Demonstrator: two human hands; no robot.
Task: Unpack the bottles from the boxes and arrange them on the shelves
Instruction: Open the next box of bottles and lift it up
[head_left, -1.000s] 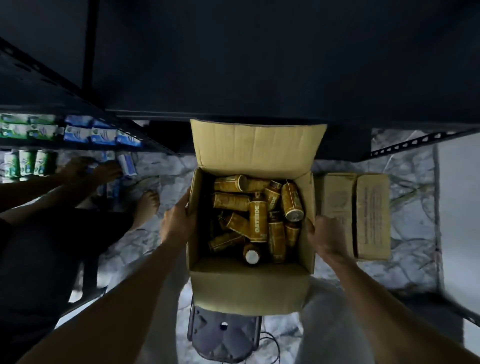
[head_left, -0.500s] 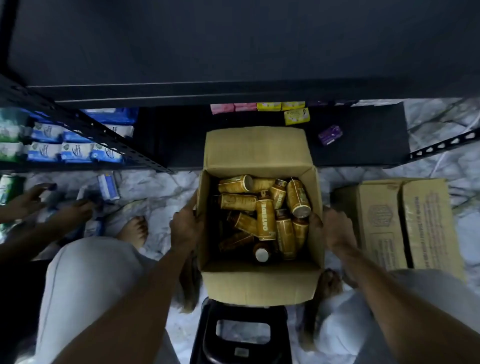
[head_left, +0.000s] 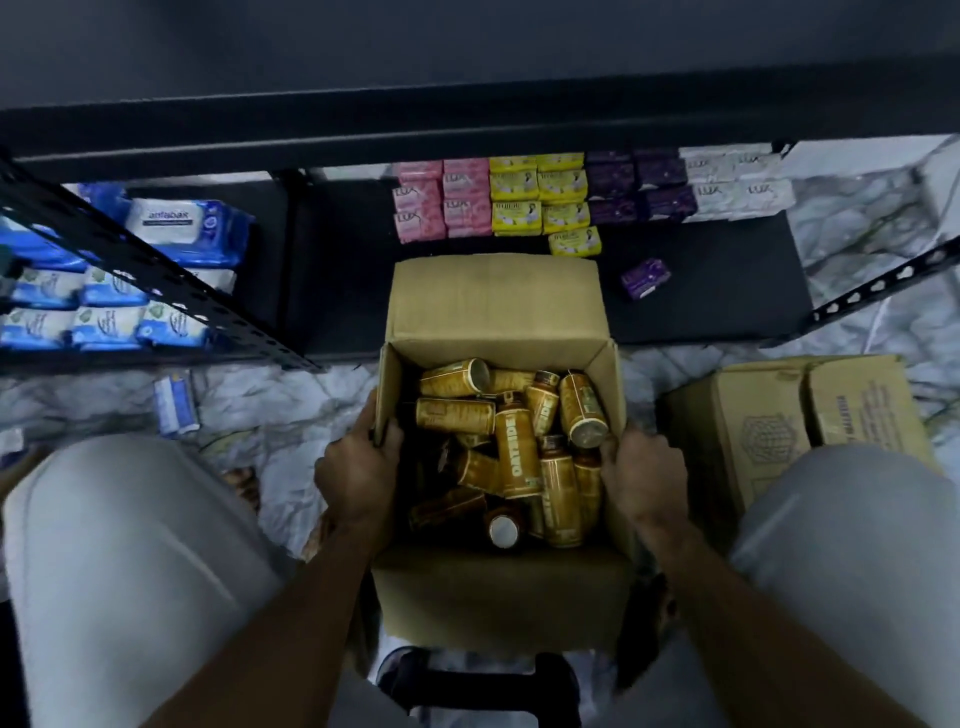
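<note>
While the person's knees are spread, an open cardboard box (head_left: 493, 306) sits between them, just in front of the low shelf (head_left: 337, 270). L hand (head_left: 358, 467) grips the box's left wall, fingers curled over the rim; R hand (head_left: 641, 475) grips the right wall the same way. Gold-brown bottles (head_left: 514, 452) lie jumbled inside the box. Soap packs (head_left: 540, 195) in rows on that shelf, wipes packs (head_left: 171, 223) on the shelf at left, closed box (head_left: 769, 415) on the floor at right.

Shop aisle around me. Black slotted-steel shelf rack (head_left: 727, 291) carries retail goods in neat rows: pink soap packs (head_left: 421, 213), yellow soap packs (head_left: 540, 192), purple soap packs (head_left: 641, 182), white soap packs (head_left: 737, 187); blue-and-white wipe packs (head_left: 171, 218) at left. Closed brown cardboard carton (head_left: 769, 426) on white marbled floor (head_left: 285, 405); open brown cardboard box (head_left: 493, 296) of golden-brown bottles (head_left: 514, 447) between my knees.
</note>
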